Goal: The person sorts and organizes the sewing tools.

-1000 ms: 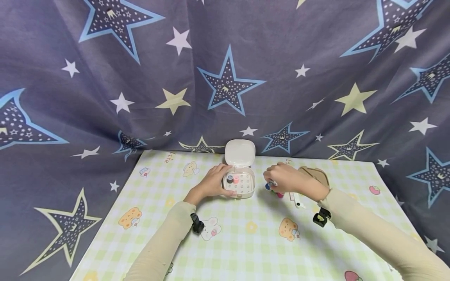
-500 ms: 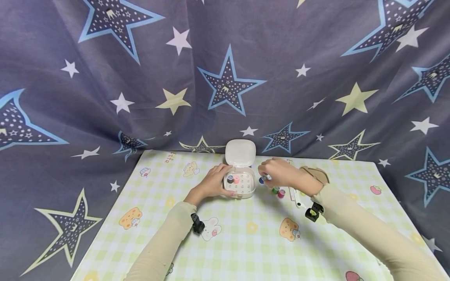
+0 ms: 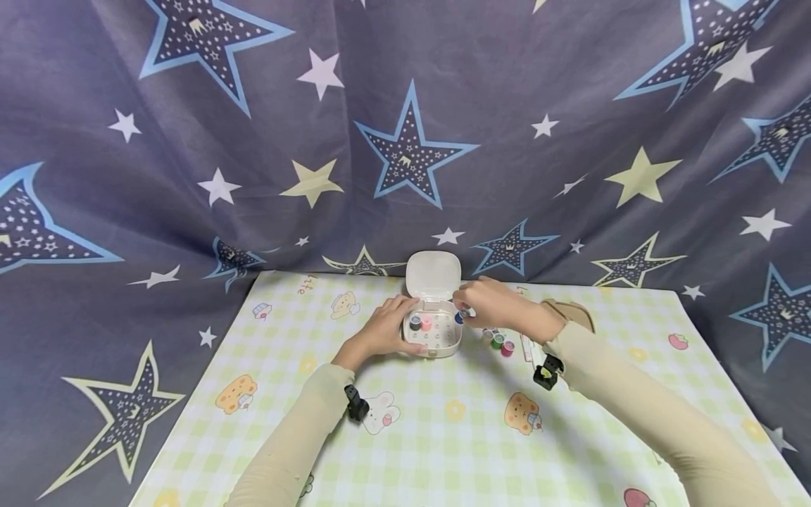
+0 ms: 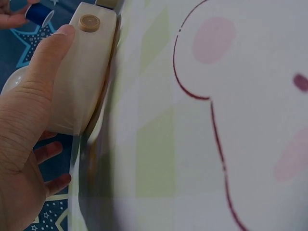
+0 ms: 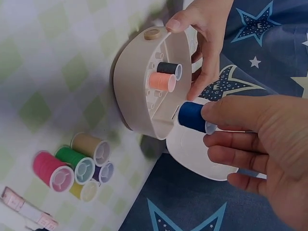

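My left hand [image 3: 383,329] grips the left side of a cream sewing box [image 3: 432,353], its thumb on the front wall beside a round tan button [image 4: 89,23]. The box's white lid [image 3: 434,273] stands open at the back. Inside, a black thread spool [image 5: 167,69] and a peach-pink thread spool [image 5: 161,82] sit side by side on the pegged base. Between thumb and fingers, my right hand [image 3: 497,306] pinches a blue thread spool [image 5: 191,116]. In the head view that spool is at the box's right rear rim; its lower end is hard to make out.
Right of the box, loose thread spools lie grouped: pink [image 5: 52,172], green [image 5: 76,164], tan [image 5: 90,148], yellow and purple. Beside them is a white strip with red print [image 5: 26,208]. Behind my right forearm lies a brown flat object [image 3: 573,315]. A star-patterned curtain [image 3: 405,141] hangs behind the table.
My right hand has lifted the blue spool from beside the other loose spools and carried it left to the box. The left hand has stayed in place on the box.
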`<state>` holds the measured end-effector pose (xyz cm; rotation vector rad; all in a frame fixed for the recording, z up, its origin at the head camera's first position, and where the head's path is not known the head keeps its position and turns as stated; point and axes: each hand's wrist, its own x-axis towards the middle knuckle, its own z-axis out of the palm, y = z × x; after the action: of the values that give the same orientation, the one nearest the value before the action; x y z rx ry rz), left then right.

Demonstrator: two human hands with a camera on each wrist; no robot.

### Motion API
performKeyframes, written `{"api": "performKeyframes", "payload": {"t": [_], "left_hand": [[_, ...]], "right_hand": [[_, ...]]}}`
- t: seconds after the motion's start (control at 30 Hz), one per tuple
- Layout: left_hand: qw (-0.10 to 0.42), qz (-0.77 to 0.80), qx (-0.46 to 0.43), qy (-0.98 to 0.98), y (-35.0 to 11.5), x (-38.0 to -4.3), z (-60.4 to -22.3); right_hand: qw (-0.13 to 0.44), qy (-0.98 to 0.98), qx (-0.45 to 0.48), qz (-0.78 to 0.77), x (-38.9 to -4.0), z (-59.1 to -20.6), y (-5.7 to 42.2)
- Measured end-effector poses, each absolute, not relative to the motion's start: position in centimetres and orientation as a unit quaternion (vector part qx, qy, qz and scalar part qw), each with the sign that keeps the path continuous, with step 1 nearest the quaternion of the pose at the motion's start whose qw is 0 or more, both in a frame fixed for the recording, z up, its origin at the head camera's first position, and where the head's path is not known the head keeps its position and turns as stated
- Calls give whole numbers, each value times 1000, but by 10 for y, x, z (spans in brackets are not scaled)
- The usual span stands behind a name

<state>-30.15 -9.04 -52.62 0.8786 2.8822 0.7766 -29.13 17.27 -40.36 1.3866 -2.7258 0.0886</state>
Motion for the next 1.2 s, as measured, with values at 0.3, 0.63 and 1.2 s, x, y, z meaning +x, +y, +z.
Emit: {"api": "performKeyframes", "payload": {"t": [0.3,0.63,1.2], "left_hand": [[14,238,284,928,-90,-305,-528],[28,260,289,921,-86,-306,-519],[33,266,304,914,-84,-307,-513]], "right_hand": [[21,-899,435,41,-300,-411,162],[1,-903,426,51,-309,-421,154],[-12,-910,411,56,-317,-437,142]]}}
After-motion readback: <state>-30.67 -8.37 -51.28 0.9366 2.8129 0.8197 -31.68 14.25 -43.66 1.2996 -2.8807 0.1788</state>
